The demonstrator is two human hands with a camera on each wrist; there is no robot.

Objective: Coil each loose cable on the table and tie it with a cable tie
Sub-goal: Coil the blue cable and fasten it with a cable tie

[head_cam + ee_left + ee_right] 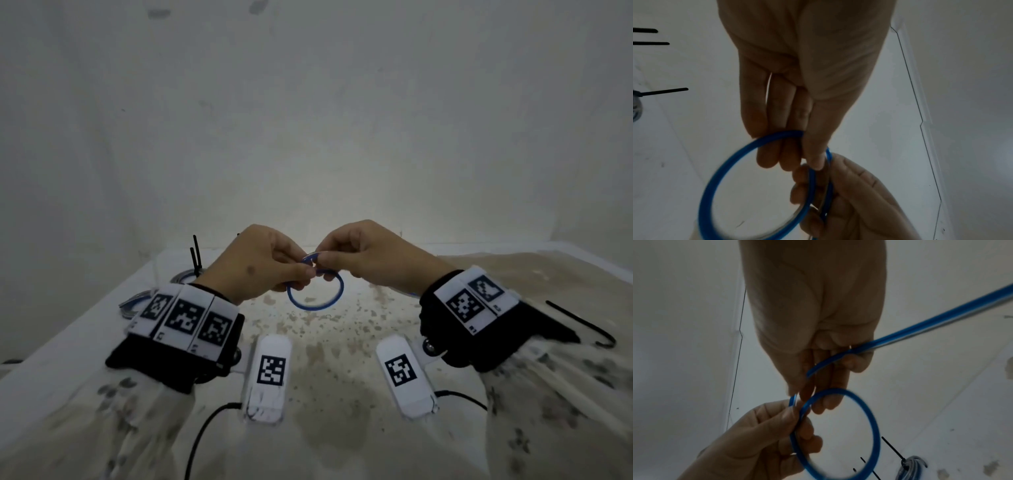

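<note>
A blue cable (315,306) forms one round loop in the air above the table's middle. My left hand (306,274) pinches the loop's top between thumb and fingers; in the left wrist view the left hand (809,162) holds the loop (705,191) across its fingertips. My right hand (320,260) grips the same cable just right of that pinch. In the right wrist view the cable's loose tail (931,321) runs out through the right hand (818,395) toward the upper right. A loose black cable tie (582,325) lies on the table at the right.
Two coiled cables lie at the table's left, one (185,274) with black tie ends (195,253) sticking up, another (137,301) nearer. The white speckled table (342,342) meets a pale wall close behind. The tied coil (912,465) shows below the loop.
</note>
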